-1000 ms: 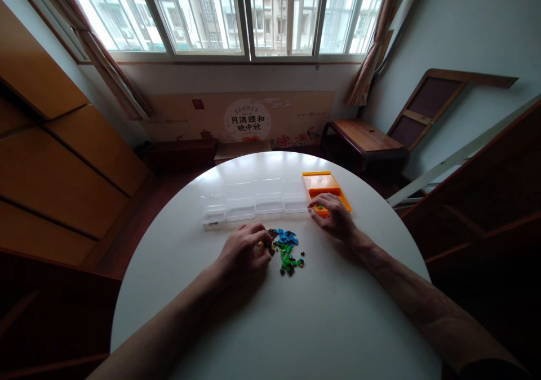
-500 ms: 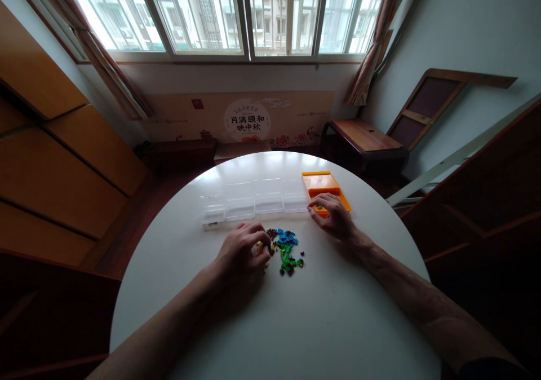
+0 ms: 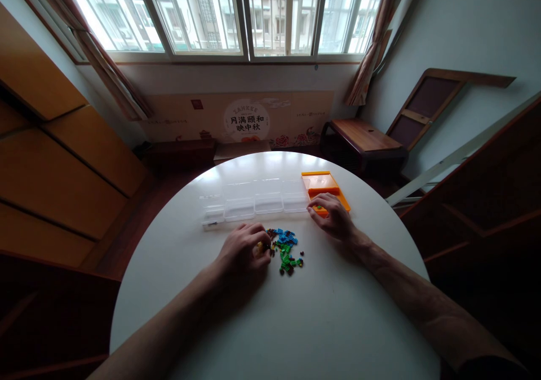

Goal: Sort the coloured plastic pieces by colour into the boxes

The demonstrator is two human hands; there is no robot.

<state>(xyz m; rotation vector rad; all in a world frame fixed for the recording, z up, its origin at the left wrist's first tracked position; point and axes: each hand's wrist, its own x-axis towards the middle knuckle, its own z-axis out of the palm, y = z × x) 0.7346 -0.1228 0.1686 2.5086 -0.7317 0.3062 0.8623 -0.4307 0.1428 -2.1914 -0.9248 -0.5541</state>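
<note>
I am working at the left edge of a pile of small bricks [image 3: 287, 250], blue, green and dark ones lying loose on the white surface [image 3: 296, 323] between my two hands. My left hand [image 3: 243, 250] is lying knuckles up with its fingers curled in tight, and the fingertips are closing on a small yellow piece [image 3: 259, 248] just where the pile begins; how firmly it is pinched I cannot tell, it is too small. My right hand [image 3: 333, 217] is resting loosely open, holding nothing, with its fingertips lying on the near end of an orange tray [image 3: 323, 185], where a tiny green bit [image 3: 319, 207] is sitting just beside them. A row of clear boxes [image 3: 253, 202] is standing just beyond my left hand, its right end touching the tray beside my right fingertips; whether anything lies in them I cannot make out. As I judge it, I am picking single pieces out of the heap, and any lift from here is calling for a fine fingertip pinch and a steady wrist, since the neighbouring bricks are touching one another and are sitting right against my left fingertips, well short of my right hand.
</note>
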